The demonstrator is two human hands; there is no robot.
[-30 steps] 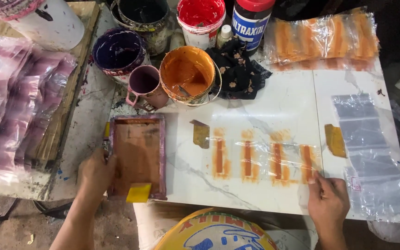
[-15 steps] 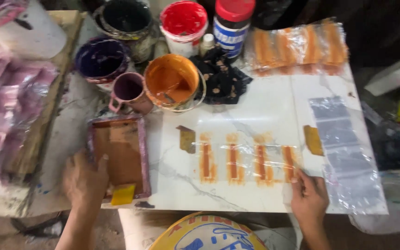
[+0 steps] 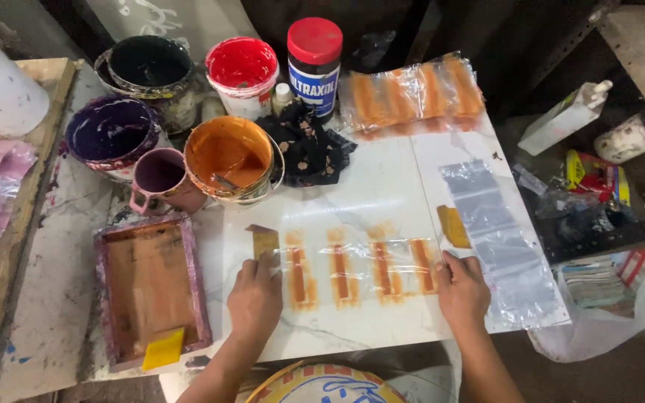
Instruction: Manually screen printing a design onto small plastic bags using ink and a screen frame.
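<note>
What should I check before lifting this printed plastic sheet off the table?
1. Left hand on the plastic sheet's left end: ok.
2. Right hand on its right end: ok.
3. Four orange stripes dry: cannot tell.
4. Printing frame set aside, off the sheet: ok.
5. Yellow scraper resting in the frame, away from the print: ok.
6. Orange paint bucket apart from the sheet: ok.

Worn on the head, looking steeply down and slightly forward onto the white surface (image 3: 382, 201), close enough that both forearms enter from the near edge. Left hand (image 3: 255, 295) and right hand (image 3: 463, 289) sitting low in the centre, paint pots (image 3: 229, 157) along the far left, shelf clutter at far right. Single view only, nothing shared with another.
</note>
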